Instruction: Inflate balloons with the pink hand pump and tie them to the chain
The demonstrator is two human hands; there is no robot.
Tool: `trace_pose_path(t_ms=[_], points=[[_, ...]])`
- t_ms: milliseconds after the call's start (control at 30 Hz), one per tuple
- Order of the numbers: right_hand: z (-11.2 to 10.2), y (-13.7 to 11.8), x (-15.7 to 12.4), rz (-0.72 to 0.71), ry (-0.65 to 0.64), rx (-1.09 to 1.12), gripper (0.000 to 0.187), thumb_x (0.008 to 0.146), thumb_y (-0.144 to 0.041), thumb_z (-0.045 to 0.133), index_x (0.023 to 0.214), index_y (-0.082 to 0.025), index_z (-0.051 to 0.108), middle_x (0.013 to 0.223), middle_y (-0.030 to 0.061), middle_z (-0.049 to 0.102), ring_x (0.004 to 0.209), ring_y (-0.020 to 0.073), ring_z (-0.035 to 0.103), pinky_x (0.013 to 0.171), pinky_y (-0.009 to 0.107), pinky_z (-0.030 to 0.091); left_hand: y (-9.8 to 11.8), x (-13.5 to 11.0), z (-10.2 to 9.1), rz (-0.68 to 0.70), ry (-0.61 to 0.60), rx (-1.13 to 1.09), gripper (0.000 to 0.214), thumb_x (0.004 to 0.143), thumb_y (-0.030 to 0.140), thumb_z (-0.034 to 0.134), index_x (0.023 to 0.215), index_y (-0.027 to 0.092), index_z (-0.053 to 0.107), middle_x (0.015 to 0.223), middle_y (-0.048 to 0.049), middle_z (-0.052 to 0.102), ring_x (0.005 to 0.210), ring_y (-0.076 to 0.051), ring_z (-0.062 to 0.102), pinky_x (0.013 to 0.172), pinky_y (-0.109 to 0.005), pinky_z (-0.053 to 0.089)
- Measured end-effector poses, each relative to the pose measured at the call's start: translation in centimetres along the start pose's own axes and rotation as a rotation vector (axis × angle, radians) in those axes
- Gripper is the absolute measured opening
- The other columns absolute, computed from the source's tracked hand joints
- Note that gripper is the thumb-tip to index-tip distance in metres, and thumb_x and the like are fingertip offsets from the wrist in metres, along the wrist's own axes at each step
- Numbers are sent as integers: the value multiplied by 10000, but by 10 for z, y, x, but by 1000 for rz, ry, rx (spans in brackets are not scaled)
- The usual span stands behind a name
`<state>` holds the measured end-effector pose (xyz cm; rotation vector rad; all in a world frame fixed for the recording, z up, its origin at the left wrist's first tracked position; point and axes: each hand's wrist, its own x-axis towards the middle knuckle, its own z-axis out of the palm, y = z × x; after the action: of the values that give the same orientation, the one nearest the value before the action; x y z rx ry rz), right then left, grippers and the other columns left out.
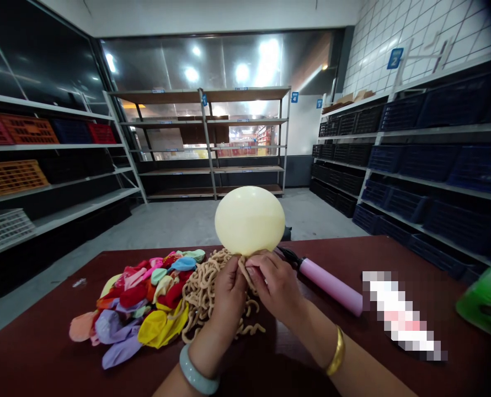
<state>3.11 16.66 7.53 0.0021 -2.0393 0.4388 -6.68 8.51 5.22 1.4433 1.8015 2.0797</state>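
An inflated pale yellow balloon (249, 220) stands upright above my two hands. My left hand (228, 292) and my right hand (275, 285) are both closed in a pinch at the balloon's neck, where a tan rubber band loops round my fingers. Under my hands lies a heap of tan rubber bands (202, 295) on the dark red table (42, 358). A pile of flat balloons in many colours (142, 303) lies to the left of the bands. A pink hand pump (330, 285) with a black nozzle lies just right of my right hand.
A green balloon (487, 300) sits at the table's right edge, and a blurred white object (403, 317) lies beside the pump. Shelves with coloured crates (14, 176) line the left wall, dark crates (427, 160) the right, and a metal rack (212, 143) stands at the back.
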Motion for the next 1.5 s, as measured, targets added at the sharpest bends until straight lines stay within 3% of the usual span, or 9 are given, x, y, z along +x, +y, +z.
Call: trace_pose_path(t_ms=[167,367,467,733,1000,1233,1333,1500], points=[[2,5,1,141,99,144,93,875,-185,568,964,-200,546,861,28,633,768,152,590,716,273,476,0,-2,-2,82,-6,138,160,923,217,445,889,184,598,837,-21,619,800,-158,568,738,-264,435],[1,7,6,313,16,397,125,831,-163,629,949,-204,637,870,11,663,767,133,619,675,232,500,5,0,-6,140,-10,311,148,920,194,449,847,183,577,761,-6,601,698,-143,549,652,-249,411],[0,6,6,274,33,365,118,832,-150,621,933,-205,647,862,14,675,765,138,626,689,246,506,7,1,-8,168,-1,341,161,925,198,444,842,185,581,766,-8,610,683,-139,546,639,-246,409],[-4,-3,0,17,95,-61,78,868,-148,561,899,-202,608,819,46,671,775,183,608,706,311,482,2,-2,-6,193,-19,344,156,913,207,458,881,176,608,786,-33,632,724,-165,578,675,-268,427],[-4,-9,1,-22,39,-3,151,935,-168,474,971,-209,615,898,50,694,846,183,619,790,324,470,3,-4,-3,92,15,103,148,921,213,461,894,188,605,857,-25,647,773,-154,580,726,-261,441],[-5,0,0,135,57,153,77,910,-221,528,958,-202,586,863,30,667,780,161,625,721,280,479,7,-5,-3,161,4,200,155,915,214,455,870,188,601,754,-4,622,691,-142,561,648,-240,423],[-5,3,2,170,17,231,116,891,-195,553,992,-209,608,932,31,689,854,161,647,764,272,493,8,-4,-6,211,18,295,137,896,169,453,850,185,581,727,-2,605,654,-138,549,617,-238,414],[-7,4,5,268,-44,272,130,855,-192,598,972,-218,647,895,18,712,806,160,660,714,261,501,2,-2,-11,281,12,466,154,863,127,449,888,185,589,759,-24,626,678,-157,571,631,-261,415]])
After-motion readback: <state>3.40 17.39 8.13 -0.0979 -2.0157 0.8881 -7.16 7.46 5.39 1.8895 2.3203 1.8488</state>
